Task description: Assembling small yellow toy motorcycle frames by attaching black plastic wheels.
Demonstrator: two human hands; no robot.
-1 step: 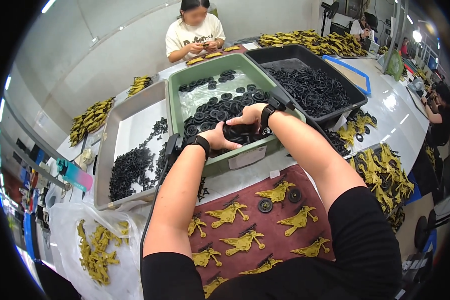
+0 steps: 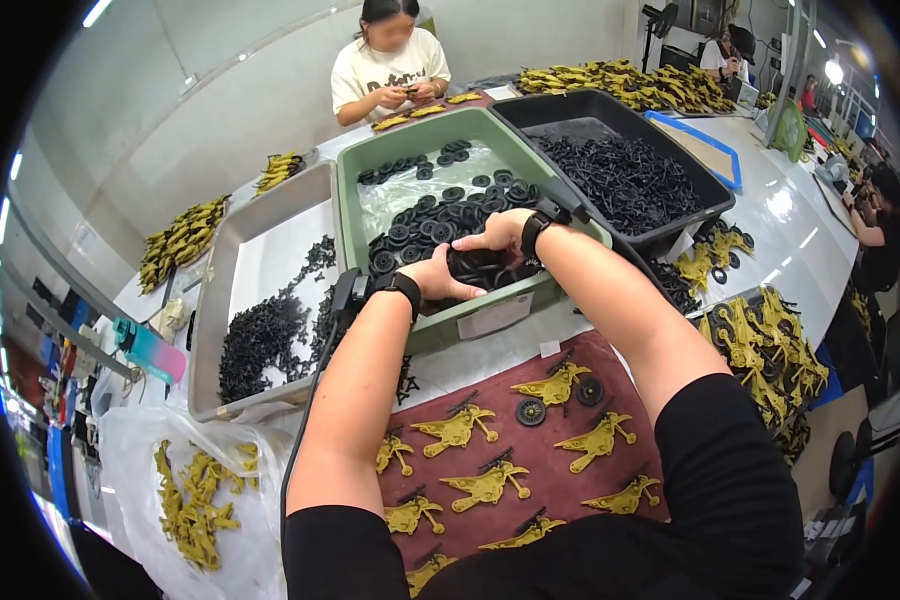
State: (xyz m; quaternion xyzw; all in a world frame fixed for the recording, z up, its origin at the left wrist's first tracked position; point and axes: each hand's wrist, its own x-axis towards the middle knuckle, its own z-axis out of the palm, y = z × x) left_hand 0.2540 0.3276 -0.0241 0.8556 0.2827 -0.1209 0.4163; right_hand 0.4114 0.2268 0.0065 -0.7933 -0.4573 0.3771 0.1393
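Note:
Both my hands reach into the near end of a green bin (image 2: pixel 348 215) holding many loose black toy wheels (image 2: pixel 453 212). My left hand (image 2: pixel 435 275) and my right hand (image 2: pixel 505 238) curl around a bunch of black wheels (image 2: pixel 478 268), thumbs toward each other. Some of the fingertips are hidden among the wheels. Below my hands, a dark red cloth (image 2: pixel 538 480) carries rows of yellow toy motorbike bodies (image 2: pixel 485 484) with thin black parts attached. Two wheels (image 2: pixel 530 411) lie beside the topmost body.
A grey bin (image 2: pixel 210 320) of small black parts stands left; a black bin (image 2: pixel 715 195) of thin black parts stands right. Yellow bodies fill a plastic bag (image 2: pixel 135 470) at lower left and a pile (image 2: pixel 765 345) at right. A co-worker (image 2: pixel 390 65) sits across the table.

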